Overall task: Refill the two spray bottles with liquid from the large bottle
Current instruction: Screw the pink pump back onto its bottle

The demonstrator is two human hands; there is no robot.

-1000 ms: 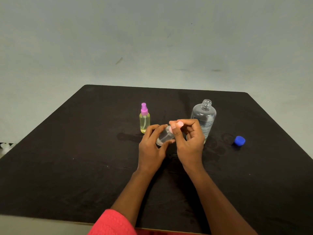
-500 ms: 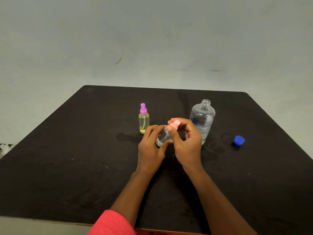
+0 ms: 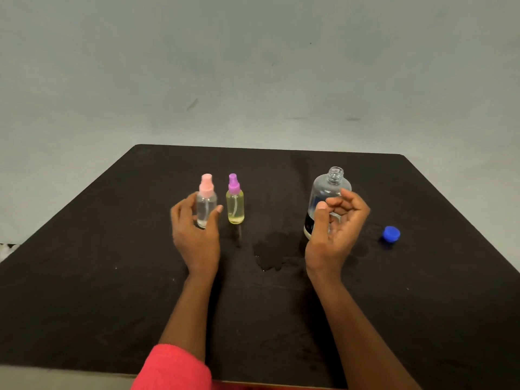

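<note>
Two arms show. The left arm (image 3: 188, 313) wears a soft, fuzzy pinkish-red cloth sleeve (image 3: 174, 367). The sleeve covers the part near the elbow and ends in a rounded edge. Past that edge the arm is bare down to the left hand (image 3: 197, 235). The right arm (image 3: 365, 333) is bare from the bottom of the view up to the right hand (image 3: 334, 229). The thumb nails look short.

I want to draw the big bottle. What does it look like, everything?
The big bottle is clear plastic, with an open threaded neck and no cap. A dark label shows low on its left side. It stands upright on the black table, partly behind the right hand; whether that hand touches it is unclear.
</note>
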